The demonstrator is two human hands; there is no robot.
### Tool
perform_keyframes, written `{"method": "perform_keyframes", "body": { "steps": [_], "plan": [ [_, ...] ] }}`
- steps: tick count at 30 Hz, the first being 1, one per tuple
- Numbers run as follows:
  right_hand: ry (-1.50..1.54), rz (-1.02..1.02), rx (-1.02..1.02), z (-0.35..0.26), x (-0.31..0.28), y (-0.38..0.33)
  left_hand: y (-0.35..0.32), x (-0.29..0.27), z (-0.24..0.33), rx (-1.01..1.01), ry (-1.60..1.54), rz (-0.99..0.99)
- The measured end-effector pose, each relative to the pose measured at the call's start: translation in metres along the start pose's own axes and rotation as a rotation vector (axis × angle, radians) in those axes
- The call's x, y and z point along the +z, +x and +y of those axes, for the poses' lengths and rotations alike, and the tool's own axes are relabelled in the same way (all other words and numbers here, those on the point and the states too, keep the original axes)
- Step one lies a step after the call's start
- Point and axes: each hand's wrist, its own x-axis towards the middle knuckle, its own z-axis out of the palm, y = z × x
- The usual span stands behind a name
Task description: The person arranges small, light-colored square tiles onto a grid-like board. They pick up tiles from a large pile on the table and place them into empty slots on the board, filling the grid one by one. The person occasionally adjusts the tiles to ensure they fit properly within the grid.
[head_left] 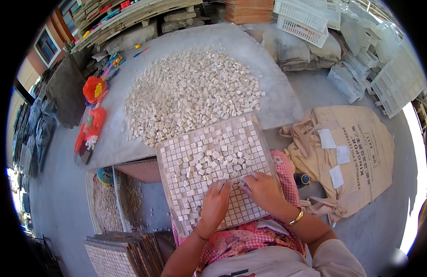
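A square gridded mosaic tray (165, 159) lies tilted on my lap, its far edge against the stone table. Small cream stone cubes fill many of its cells, and a loose heap of cubes (218, 159) lies over the middle. My left hand (216, 201) is over the near half, fingers bent down and drawn together at the cubes. Close beside it, my right hand (263, 188) has its thumb and fingers pinched above the grid. Whatever sits between either hand's fingertips is too small and covered to tell. Empty cells show near the tray's far edge.
A wide pile of stone cubes (190, 92) covers much of the pale stone table (278, 99). Red toys (94, 90) line its left edge. Stacked filled mosaic boards (109, 258) and a crate of chips (107, 205) stand left; a tan sack bag (356, 157) lies right, near a dark bottle (302, 179).
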Motion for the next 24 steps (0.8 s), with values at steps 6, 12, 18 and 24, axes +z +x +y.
{"method": "perform_keyframes", "body": {
  "steps": [6,12,18,24],
  "plan": [
    [-0.091,0.002,-0.036,0.004,0.013,-0.005,0.016,0.005,-0.008,0.013,0.045,-0.084],
    [0.107,0.028,-0.025,0.023,-0.022,-0.023,0.003,-0.005,0.019,-0.047,-0.157,-0.107],
    [-0.019,-0.216,-0.106,0.046,-0.048,-0.084,-0.024,0.018,0.052,-0.033,-0.328,-0.274],
    [-0.050,-0.119,-0.010,0.037,-0.030,-0.110,-0.030,0.029,0.047,0.028,-0.300,-0.208]
  ]
}}
